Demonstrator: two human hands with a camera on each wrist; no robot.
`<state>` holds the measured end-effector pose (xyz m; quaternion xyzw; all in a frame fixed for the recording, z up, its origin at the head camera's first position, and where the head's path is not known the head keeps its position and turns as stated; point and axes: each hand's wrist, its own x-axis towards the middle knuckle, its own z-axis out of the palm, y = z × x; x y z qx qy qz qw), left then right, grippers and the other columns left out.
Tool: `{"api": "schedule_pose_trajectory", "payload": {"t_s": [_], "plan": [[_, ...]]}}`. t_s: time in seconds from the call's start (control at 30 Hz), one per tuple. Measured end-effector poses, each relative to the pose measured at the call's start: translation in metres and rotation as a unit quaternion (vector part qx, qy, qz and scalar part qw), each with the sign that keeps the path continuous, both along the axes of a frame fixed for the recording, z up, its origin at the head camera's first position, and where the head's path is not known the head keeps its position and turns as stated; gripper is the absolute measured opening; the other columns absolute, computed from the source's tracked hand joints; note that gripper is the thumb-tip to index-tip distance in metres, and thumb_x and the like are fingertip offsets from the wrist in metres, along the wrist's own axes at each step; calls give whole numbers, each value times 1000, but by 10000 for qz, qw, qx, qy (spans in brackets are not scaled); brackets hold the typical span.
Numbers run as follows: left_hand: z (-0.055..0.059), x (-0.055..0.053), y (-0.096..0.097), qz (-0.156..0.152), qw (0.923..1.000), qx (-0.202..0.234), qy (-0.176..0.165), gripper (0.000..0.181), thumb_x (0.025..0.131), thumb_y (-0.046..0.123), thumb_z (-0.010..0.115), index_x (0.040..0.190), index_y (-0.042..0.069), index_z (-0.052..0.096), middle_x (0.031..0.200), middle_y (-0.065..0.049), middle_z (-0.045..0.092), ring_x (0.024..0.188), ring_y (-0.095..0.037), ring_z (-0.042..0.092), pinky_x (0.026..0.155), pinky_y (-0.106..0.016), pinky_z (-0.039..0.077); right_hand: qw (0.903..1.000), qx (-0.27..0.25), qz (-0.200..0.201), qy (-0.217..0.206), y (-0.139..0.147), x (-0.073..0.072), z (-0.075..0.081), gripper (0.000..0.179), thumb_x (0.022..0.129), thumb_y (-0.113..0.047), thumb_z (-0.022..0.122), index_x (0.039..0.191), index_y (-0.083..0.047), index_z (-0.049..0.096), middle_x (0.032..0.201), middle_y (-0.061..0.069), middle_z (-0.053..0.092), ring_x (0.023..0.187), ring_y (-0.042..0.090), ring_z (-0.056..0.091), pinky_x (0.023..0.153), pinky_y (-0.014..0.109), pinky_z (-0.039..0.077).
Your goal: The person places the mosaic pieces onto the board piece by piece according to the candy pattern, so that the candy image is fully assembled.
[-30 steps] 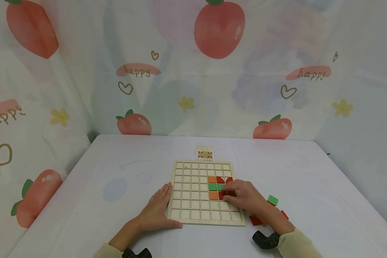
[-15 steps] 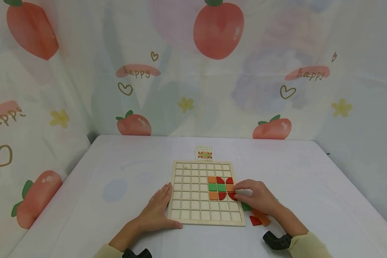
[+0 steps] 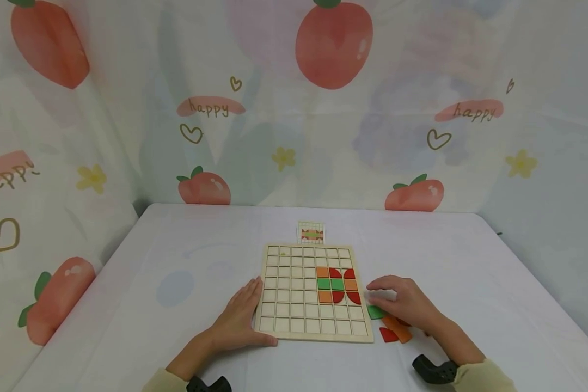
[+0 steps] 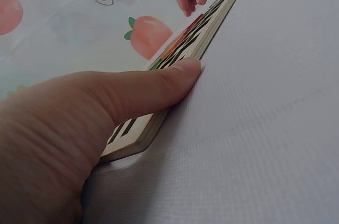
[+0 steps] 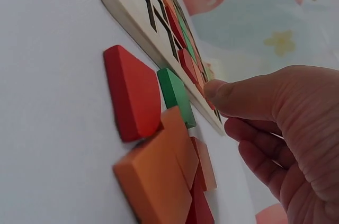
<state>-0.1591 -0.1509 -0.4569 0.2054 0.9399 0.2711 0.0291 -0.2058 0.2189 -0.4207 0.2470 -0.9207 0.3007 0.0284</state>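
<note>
A wooden grid board lies on the table. Orange, green and red tiles fill a block of cells toward its right side. My left hand rests against the board's left edge, fingers straight, its thumb on the near edge. Just off the right edge hovers my right hand, thumb and forefinger apart, with nothing seen between them. Beneath and beside it lie loose pieces: a green tile, a red tile and overlapping orange tiles. The hand hides some of them in the head view.
A small pattern card lies beyond the board's far edge. White cloth covers the table. A printed curtain stands behind it and along the sides.
My right hand has drawn back from the board's right columns to the loose tiles. An orange tile now shows in the right column between two red pieces. My left hand has stayed put.
</note>
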Motion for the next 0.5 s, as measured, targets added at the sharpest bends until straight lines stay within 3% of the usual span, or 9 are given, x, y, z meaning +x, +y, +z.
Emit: {"api": "schedule_pose_trajectory", "payload": {"t_s": [0.5], "plan": [[0, -1, 1, -9, 10000, 21, 15, 125, 63, 74, 62, 145, -4, 10, 151, -15, 9, 138, -24, 5, 108, -43, 9, 9985, 172, -392, -340, 23, 10, 7, 25, 78, -22, 74, 100, -12, 70, 100, 0, 65, 95, 24, 58, 79, 42, 49]]}}
